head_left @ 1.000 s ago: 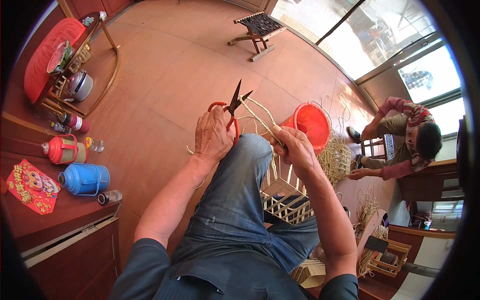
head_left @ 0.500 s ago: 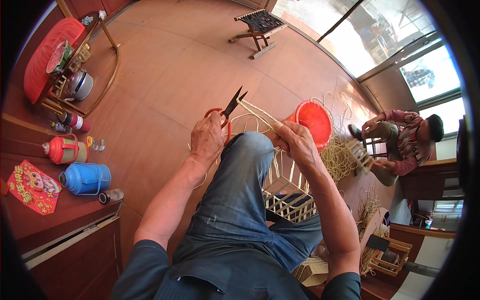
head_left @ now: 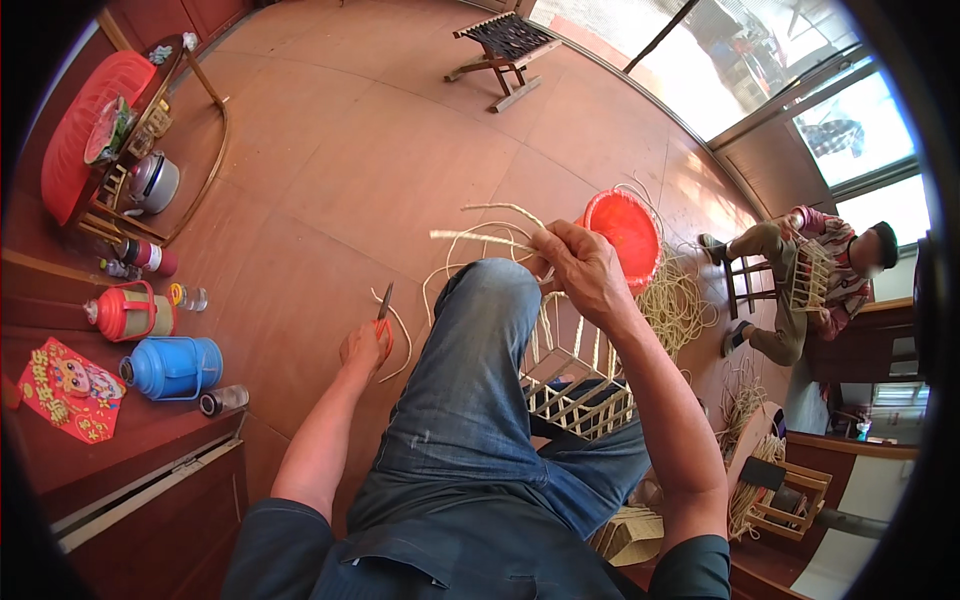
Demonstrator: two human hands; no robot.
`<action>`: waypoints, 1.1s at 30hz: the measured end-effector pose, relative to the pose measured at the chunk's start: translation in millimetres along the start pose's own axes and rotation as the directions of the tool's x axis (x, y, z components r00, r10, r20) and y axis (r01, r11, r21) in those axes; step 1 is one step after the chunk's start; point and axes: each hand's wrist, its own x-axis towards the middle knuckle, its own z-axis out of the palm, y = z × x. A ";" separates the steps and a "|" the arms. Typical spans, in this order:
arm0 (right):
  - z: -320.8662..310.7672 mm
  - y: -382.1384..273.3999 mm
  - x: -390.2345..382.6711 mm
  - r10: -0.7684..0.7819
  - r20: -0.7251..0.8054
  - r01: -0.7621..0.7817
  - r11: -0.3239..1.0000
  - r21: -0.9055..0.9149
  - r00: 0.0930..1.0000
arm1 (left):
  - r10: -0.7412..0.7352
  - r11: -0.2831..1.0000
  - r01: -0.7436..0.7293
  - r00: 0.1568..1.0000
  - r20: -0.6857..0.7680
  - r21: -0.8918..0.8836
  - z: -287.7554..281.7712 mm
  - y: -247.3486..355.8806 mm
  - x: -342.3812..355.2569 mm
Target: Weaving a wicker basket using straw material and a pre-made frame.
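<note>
My left hand [head_left: 362, 350] holds orange-handled scissors [head_left: 384, 327], lowered beside my left knee, the dark blades pointing up and looking closed. My right hand [head_left: 578, 262] pinches pale twisted cord [head_left: 484, 236] just above my raised knee [head_left: 485, 300], with loose ends reaching leftward. Below that hand, a half-woven pale cord basket [head_left: 580, 400] with open lattice sits between my legs. A red bucket [head_left: 625, 245] stands just beyond my right hand, beside a tangled heap of cord [head_left: 670, 300]. A stray strand [head_left: 405, 360] hangs near the scissors.
At right a person [head_left: 840, 260] sits on a wooden stool [head_left: 745, 295], holding a lattice piece. A folding stool [head_left: 505, 50] stands ahead. At left are flasks [head_left: 165, 365] on a wooden ledge and a low table with a red tray [head_left: 85, 120]. More cord [head_left: 745, 420] lies right.
My left hand has dropped down and left with the scissors, away from the cord. The cord loop now shows separate ends. The person at right has straightened up and raised a lattice piece.
</note>
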 end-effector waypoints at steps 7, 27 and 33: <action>-18.0 -15.7 -0.6 -0.156 -0.152 0.169 0.983 0.076 0.976 | -0.185 0.967 0.238 0.897 0.401 -0.086 90.5 -81.0 -15.9; -59.2 8.0 -86.7 -0.101 -0.103 0.144 0.662 0.735 0.990 | 0.807 0.493 -0.837 0.542 -0.233 -0.238 -216.3 278.0 -77.3; -79.9 51.4 -137.7 0.059 -0.169 0.084 0.681 0.727 0.984 | 0.828 0.521 -0.851 0.487 -0.279 0.060 -210.1 222.5 -83.4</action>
